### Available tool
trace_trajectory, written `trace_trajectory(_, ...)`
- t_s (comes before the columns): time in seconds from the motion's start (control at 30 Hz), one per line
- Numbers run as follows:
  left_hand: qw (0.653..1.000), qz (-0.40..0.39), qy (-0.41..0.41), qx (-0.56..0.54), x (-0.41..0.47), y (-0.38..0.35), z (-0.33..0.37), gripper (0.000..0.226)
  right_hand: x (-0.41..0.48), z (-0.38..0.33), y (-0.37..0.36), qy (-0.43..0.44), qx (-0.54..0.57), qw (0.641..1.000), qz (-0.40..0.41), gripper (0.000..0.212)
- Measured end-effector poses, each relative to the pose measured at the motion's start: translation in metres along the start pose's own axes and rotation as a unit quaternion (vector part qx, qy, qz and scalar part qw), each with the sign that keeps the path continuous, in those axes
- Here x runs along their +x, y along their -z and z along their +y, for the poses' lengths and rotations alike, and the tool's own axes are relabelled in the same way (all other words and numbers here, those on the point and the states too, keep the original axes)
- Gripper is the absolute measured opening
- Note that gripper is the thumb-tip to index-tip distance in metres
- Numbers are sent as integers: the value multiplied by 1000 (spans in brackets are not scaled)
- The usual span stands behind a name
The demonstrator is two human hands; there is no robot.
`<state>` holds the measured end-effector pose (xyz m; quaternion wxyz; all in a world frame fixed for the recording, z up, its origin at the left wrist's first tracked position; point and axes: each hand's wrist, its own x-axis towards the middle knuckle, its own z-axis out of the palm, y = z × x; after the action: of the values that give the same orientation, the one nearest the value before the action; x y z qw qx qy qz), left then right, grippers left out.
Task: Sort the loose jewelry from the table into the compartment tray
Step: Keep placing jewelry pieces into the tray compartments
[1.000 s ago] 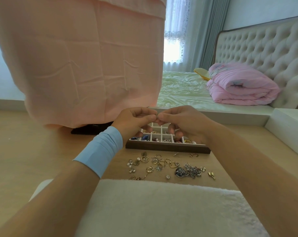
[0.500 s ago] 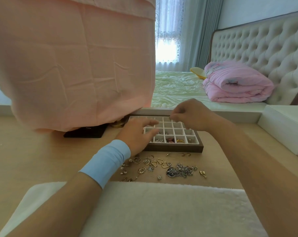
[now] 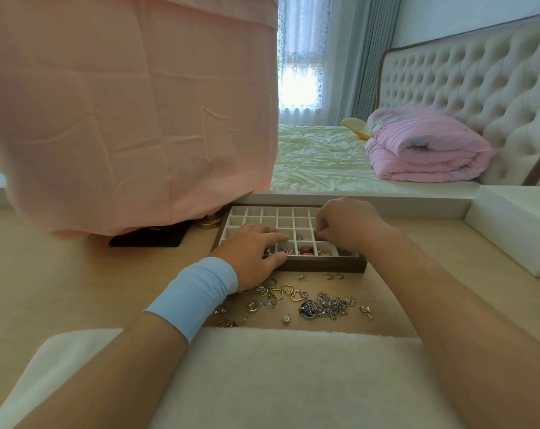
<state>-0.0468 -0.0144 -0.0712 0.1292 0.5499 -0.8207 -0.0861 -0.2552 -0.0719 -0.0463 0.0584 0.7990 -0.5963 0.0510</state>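
Observation:
The compartment tray [image 3: 324, 267] has a dark wooden frame and white cells; it sits on the pale wooden table, and its front cells hold a few pieces. My left hand [image 3: 253, 252] rests flat on the tray's front-left corner with its fingers straight. My right hand [image 3: 346, 227] hovers low over the tray's right cells, fingertips pinched on a tiny jewelry piece that barely shows. Loose jewelry lies in front of the tray: heart-shaped rings [image 3: 289, 289], a dark pendant [image 3: 309, 308] with a tangled chain [image 3: 333, 303], a gold charm [image 3: 366, 311] and small hooks [image 3: 335, 276].
A pink cloth [image 3: 138, 119] drapes over something tall at back left, with a black pad [image 3: 151, 238] and a gold base [image 3: 208, 222] under its hem. A white fluffy cushion [image 3: 262, 382] covers the near edge. A white box [image 3: 510, 233] stands at the right.
Both hands were pinching together above the tray. They separated; the left dropped flat onto the tray's front-left, and the right lowered to the right cells, still pinching.

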Motion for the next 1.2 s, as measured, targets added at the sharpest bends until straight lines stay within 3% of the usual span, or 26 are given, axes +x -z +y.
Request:
trace_trajectory(0.2, 999, 32, -14, -21, -5, 9, 1, 37, 0, 2, -2, -13, 20, 1000, 16, 8)
trace_trajectory(0.33, 997, 59, -18, -43, -12, 30, 1, 9, -3, -1, 11, -5, 57, 998, 10, 15)
trace_trajectory(0.43, 998, 1, -3, -63, -17, 46, 4, 3, -10, -23, 31, 56, 134, 989, 5, 5)
trace_trajectory(0.57, 994, -106, 31, -6, -22, 54, 10, 7, -24, -60, 44, 140, 171, 969, -109, 4)
trace_trajectory(0.73, 985, -142, 67, 68, -22, 50, 15, 19, -30, -72, 39, 162, 131, 965, -163, 15)
trace_trajectory(0.87, 984, -148, 71, 74, -19, 43, 11, 10, -28, -74, 30, 162, 107, 960, -200, 17)
trace_trajectory(1.0, 990, -131, 55, 21, -19, 46, 5, 6, -25, -72, 27, 159, 148, 952, -215, 15)
trace_trajectory(1.2, 984, -65, 21, -167, -22, 59, -8, 3, -27, -59, 41, 109, 303, 925, -201, 18)
